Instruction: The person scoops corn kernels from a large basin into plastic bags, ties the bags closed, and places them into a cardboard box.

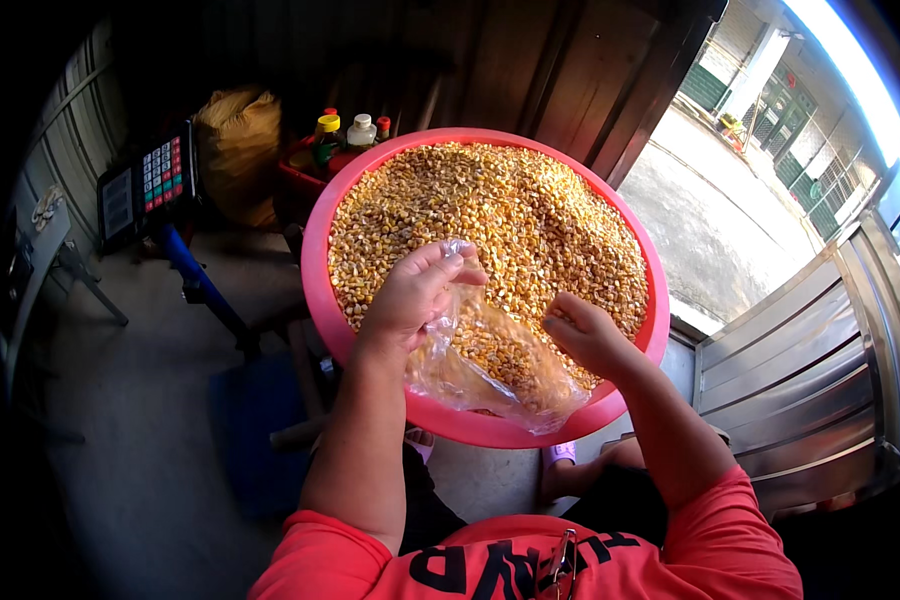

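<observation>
A large round pink plastic basin (316,247) stands before me, heaped with dried corn kernels (487,195). My left hand (424,289) pinches the gathered top of a clear plastic bag (495,367) between thumb and fingers. The bag hangs over the near part of the basin, its lower end at the rim; corn kernels show in or through it, and which cannot be told. To the right of the bag, my right hand (581,330) is held above the corn with its fingers curled in. Whether anything is inside those fingers is hidden.
A platform scale with a keypad display (146,184) and blue platform (259,435) is at the left. Behind the basin are a yellowish sack (238,157) and capped bottles (361,131) in a red container. A metal door panel (795,375) stands at the right beside a doorway.
</observation>
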A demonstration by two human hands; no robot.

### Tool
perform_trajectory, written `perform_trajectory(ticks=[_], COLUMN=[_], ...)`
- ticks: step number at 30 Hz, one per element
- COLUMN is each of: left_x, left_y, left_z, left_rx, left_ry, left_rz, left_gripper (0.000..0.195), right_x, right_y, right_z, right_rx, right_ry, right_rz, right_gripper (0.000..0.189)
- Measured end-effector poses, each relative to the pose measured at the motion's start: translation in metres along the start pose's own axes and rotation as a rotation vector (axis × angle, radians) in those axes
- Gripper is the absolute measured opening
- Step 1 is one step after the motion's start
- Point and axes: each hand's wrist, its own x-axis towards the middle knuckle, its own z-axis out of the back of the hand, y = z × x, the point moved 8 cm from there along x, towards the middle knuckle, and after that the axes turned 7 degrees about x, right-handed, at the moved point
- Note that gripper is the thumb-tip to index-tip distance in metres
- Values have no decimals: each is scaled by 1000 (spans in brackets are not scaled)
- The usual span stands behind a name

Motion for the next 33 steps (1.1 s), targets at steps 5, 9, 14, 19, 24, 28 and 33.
perform_trajectory(ticks=[5,9,14,19,24,28,33], left_x=[0,2,0,4,3,3,3], left_y=[-3,-1,-2,2,1,1,1], left_z=[-1,3,4,3,0,-3,-1], left_rx=[-3,4,18,14,16,29,25], left_ry=[3,-9,-29,0,7,-3,-5], left_rz=[5,-9,-9,-7,0,17,19], left_gripper=[23,22,22,22,22,21,21], right_x=[13,20,12,8,-12,-26,-21], right_y=[43,50,55,11,-46,-68,-70], right_z=[-50,-78,-69,0,26,0,-18], right_rx=[-76,2,136,75,-519,-583,-606], right_ry=[94,172,135,-99,97,347,431], right_rz=[92,179,267,139,-35,-117,-73], right_gripper=[16,20,18,10,24,30,25])
